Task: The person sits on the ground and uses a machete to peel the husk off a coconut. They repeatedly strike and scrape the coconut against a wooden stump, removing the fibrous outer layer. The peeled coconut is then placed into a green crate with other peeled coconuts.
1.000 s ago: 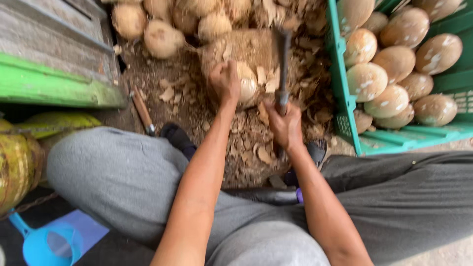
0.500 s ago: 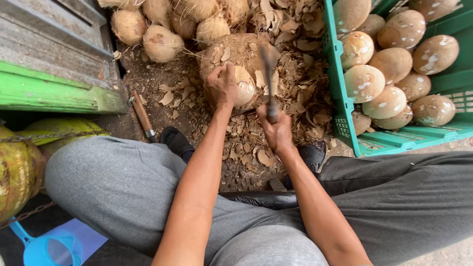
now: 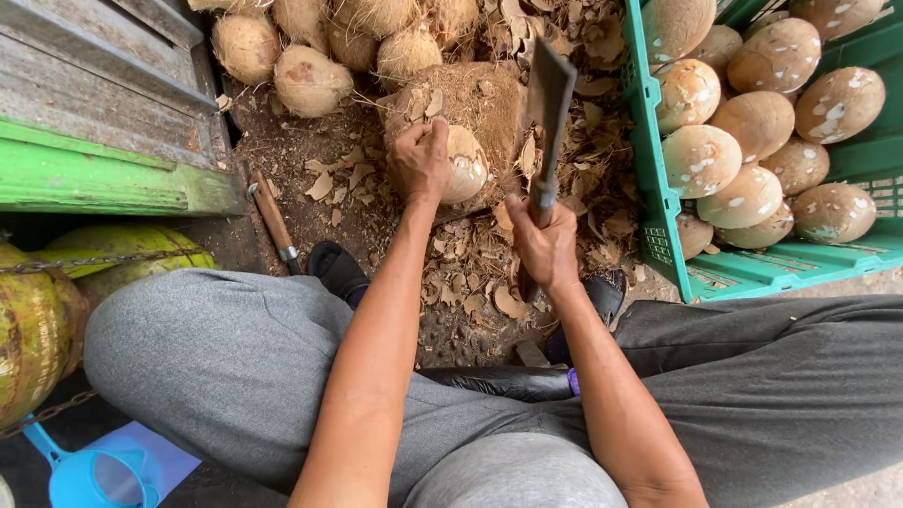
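Our left hand (image 3: 419, 162) clamps the coconut (image 3: 463, 166) on the block (image 3: 475, 99); our right hand (image 3: 544, 243), fisted on the cleaver (image 3: 547, 103), should strike clear of our fingers.

Peeled pale-brown coconuts lying in the green plastic crate (image 3: 658, 169): about eleven showing
Husked brown fibrous coconuts (image 3: 310, 80) sitting behind the block: about six
Broad steel cleavers (image 3: 547, 103): one
Blue plastic scoops (image 3: 89, 475): one

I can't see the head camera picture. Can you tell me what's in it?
A seated person's left hand steadies a coconut on a block while the right hand holds a cleaver raised beside it. A green crate of peeled coconuts sits on the right; husk chips cover the ground.
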